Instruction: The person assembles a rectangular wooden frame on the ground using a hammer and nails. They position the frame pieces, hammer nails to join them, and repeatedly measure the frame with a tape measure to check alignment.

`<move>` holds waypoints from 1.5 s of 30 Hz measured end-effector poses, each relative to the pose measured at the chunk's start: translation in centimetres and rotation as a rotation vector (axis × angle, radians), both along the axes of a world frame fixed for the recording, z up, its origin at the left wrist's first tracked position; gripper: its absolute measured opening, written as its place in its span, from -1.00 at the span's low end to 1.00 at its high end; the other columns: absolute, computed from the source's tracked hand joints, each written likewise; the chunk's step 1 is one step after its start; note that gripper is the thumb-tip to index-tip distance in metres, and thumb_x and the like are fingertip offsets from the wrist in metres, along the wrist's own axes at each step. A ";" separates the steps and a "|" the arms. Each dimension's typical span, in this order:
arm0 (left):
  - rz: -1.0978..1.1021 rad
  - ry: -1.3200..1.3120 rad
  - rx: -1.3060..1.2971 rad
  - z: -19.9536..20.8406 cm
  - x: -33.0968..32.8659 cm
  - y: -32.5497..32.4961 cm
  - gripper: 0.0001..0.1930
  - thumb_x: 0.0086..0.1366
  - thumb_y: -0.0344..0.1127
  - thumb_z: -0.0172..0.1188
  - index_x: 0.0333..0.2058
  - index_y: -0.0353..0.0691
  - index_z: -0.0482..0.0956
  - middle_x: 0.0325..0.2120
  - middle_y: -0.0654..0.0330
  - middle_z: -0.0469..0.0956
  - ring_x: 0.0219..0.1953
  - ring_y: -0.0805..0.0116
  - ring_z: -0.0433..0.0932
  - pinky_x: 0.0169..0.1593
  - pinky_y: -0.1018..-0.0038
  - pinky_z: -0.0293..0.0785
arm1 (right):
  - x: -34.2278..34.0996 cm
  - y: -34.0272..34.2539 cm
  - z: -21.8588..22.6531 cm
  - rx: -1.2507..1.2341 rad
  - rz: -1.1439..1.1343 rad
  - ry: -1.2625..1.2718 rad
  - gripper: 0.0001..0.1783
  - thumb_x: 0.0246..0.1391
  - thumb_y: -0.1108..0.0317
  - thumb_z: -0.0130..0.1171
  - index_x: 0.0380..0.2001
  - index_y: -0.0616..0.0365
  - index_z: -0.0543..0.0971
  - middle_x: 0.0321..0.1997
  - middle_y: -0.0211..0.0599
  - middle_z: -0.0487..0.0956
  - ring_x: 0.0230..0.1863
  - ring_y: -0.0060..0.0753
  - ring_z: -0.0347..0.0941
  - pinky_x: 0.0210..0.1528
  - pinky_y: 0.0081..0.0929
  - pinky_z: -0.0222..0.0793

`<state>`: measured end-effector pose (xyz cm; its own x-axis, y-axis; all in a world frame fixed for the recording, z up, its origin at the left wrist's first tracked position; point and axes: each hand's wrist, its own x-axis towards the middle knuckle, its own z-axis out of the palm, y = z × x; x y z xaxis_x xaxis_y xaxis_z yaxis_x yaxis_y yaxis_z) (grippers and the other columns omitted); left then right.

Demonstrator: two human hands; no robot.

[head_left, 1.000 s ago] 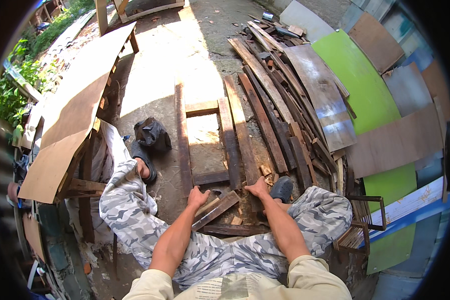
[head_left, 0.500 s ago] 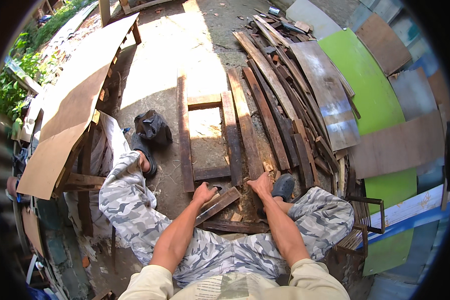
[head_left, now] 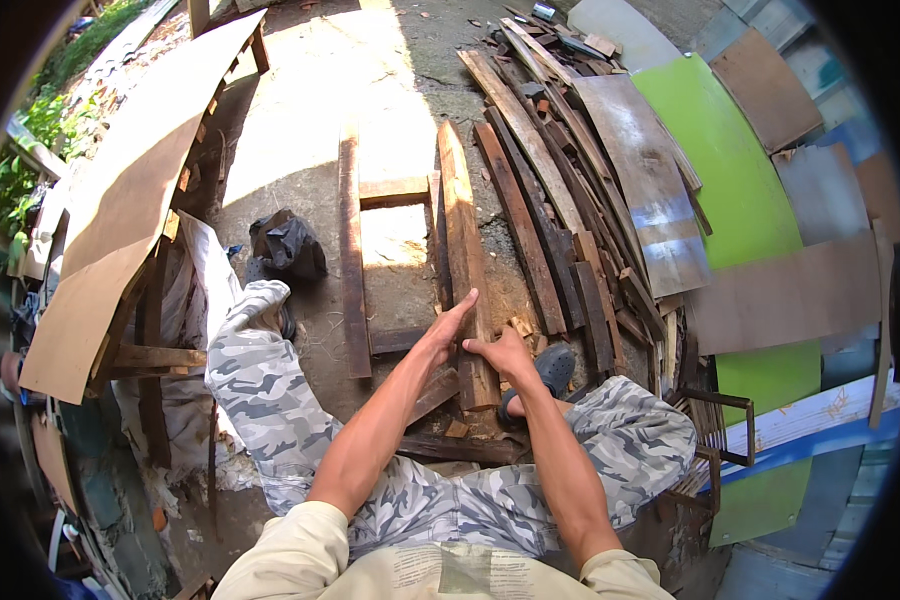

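Note:
A long wooden plank (head_left: 459, 220) runs away from me between my feet, lying over or against the right rail of a ladder-like wooden frame. On its left edge is my left hand (head_left: 444, 328), with the thumb across the top and the other fingers mostly hidden. Nearer to me, my right hand (head_left: 505, 356) grips the right edge, its thumb on the upper face and its fingers out of sight. The frame has a dark left rail (head_left: 353, 260), a far crosspiece (head_left: 394, 188) and a near crosspiece (head_left: 394, 341).
Short offcuts (head_left: 460, 448) lie close to me. Stacked timber (head_left: 530, 225) and leaning sheets, one bright green (head_left: 735, 165), fill the right side. At the left stand a black plastic bag (head_left: 288, 245) and a board-topped table (head_left: 120, 210). My dark clog (head_left: 556, 368) is beside the plank.
Both hands have moved up and inward onto the plank. The plank has shifted left against the frame, now hiding much of its right rail. The view has also shifted slightly.

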<state>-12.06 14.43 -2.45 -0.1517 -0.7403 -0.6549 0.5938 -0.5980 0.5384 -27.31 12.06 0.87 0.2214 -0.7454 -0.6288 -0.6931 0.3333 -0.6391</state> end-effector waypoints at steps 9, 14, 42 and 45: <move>0.126 0.231 0.059 -2.1 -1.0 -0.4 -0.11 0.26 0.38 -0.01 0.18 -0.42 0.25 -0.18 -0.04 0.51 -0.15 0.08 0.56 -0.04 0.12 0.53 | -2.1 6.3 -3.2 0.169 -0.248 -0.278 -0.25 0.25 -0.19 0.09 0.15 0.33 0.41 -0.09 -0.28 0.57 -0.10 -0.48 0.49 -0.10 -0.51 0.42; 0.150 0.240 -0.016 -2.2 0.8 0.7 -0.11 0.27 0.46 -0.14 0.16 -0.34 0.33 -0.05 -0.04 0.48 -0.03 0.06 0.51 0.08 0.11 0.44 | 0.8 7.0 0.4 0.259 -0.255 -0.425 -0.17 0.14 -0.18 0.22 0.16 0.38 0.38 0.04 -0.09 0.54 0.01 -0.31 0.50 0.05 -0.43 0.40; 0.026 -0.664 0.276 -5.0 4.7 4.2 0.01 0.04 0.20 0.40 0.19 -0.59 0.27 0.17 -0.25 0.34 0.19 -0.02 0.41 0.20 0.18 0.39 | 6.0 12.1 -2.6 -0.256 0.186 0.102 -0.30 -0.04 -0.03 0.36 0.02 0.31 0.51 -0.10 0.07 0.64 -0.07 0.05 0.59 0.03 -0.20 0.44; 0.167 -0.510 0.271 -8.2 5.6 5.9 -0.12 0.03 0.07 0.43 0.13 -0.54 0.34 0.04 -0.19 0.47 0.05 0.04 0.52 0.14 0.16 0.46 | 6.0 11.0 -2.8 0.014 -0.010 -0.061 -0.29 0.01 -0.09 0.32 0.00 0.34 0.55 -0.06 0.01 0.63 -0.04 -0.12 0.57 0.05 -0.27 0.42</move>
<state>-6.43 20.37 -10.63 0.3354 -0.5236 -0.7832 0.3985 -0.6745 0.6215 -21.30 23.06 -1.88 0.2525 -0.7387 -0.6250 -0.6497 0.3492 -0.6752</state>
